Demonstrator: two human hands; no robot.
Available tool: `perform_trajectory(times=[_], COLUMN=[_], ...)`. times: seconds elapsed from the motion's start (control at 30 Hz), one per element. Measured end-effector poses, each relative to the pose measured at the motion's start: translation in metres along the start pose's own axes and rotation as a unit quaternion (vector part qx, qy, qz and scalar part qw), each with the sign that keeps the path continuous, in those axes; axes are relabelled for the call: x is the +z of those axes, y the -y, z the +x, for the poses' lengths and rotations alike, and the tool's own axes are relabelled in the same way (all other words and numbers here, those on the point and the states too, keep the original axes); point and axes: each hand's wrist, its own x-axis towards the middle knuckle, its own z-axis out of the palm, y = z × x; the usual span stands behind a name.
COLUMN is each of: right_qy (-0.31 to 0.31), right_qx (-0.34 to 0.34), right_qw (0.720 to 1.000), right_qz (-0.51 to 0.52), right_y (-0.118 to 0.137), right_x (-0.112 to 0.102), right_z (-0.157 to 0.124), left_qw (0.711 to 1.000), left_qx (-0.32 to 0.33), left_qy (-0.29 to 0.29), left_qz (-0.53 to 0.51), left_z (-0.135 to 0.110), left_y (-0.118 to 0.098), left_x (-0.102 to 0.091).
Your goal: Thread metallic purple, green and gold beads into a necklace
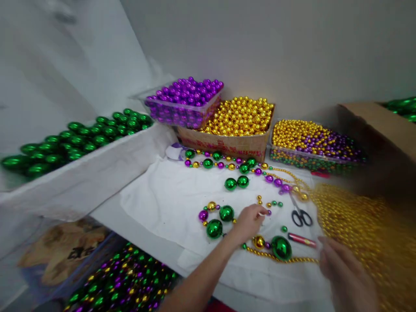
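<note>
My left hand (249,222) reaches over the white cloth, fingertips pinched at a small purple bead (269,212). Blurred at the right, my right hand (344,271) has its fingers closed around the end of a thin gold bead string (292,260). That string leads to a large green bead (281,248), a gold bead (259,242) and, past my left wrist, a loop with more large green beads (214,229). Small loose beads (274,203) lie beyond my left fingertips. Between the hands are a red tube (302,240) and black-handled scissors (301,218).
Behind the cloth (156,190) stand a tub of purple beads (185,97), a carton of gold beads (238,117) and a mixed-bead tub (312,143). Green beads (78,138) fill a white trough at left. Gold strings (351,221) heap at right. Finished-looking strands (221,165) lie behind.
</note>
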Motion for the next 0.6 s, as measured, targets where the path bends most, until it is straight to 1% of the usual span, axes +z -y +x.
perform_trajectory(times=[0.03,0.1,0.17,0.2,0.27,0.37,0.47,0.53,0.6], right_qy=[0.003,0.013,0.017,0.017,0.007,-0.02,-0.029,-0.019,-0.005], right_qx=[-0.015,-0.02,-0.008,0.0,0.019,0.046,0.04,0.032,0.032], right_qw=[1.0,1.0,1.0,1.0,1.0,0.999,0.999,0.999,0.999], right_qz=[0.001,0.008,0.012,0.01,0.004,0.007,0.01,0.012,0.016], right_y=[-0.003,-0.006,-0.006,-0.004,-0.001,0.002,0.001,0.001,0.001], right_x=[-0.001,-0.002,-0.002,-0.003,-0.005,-0.008,-0.007,-0.003,0.001], right_z=[0.001,0.003,0.001,0.0,-0.004,-0.006,-0.004,-0.004,-0.004], left_qw=[1.0,0.997,0.995,0.996,0.997,0.997,0.996,0.996,0.996], left_qx=[0.015,0.047,0.055,0.053,0.042,0.011,-0.026,-0.041,-0.045], left_qy=[0.003,0.011,-0.002,-0.016,-0.045,-0.07,-0.082,-0.081,-0.074], left_qz=[0.027,0.065,0.078,0.075,0.055,0.019,-0.003,-0.007,-0.004], left_z=[0.003,0.011,0.017,0.019,0.02,0.02,0.016,0.013,0.011], left_y=[0.0,0.002,0.003,0.004,0.005,0.009,0.013,0.015,0.016], left_x=[0.009,0.023,0.027,0.026,0.016,-0.008,-0.027,-0.032,-0.031])
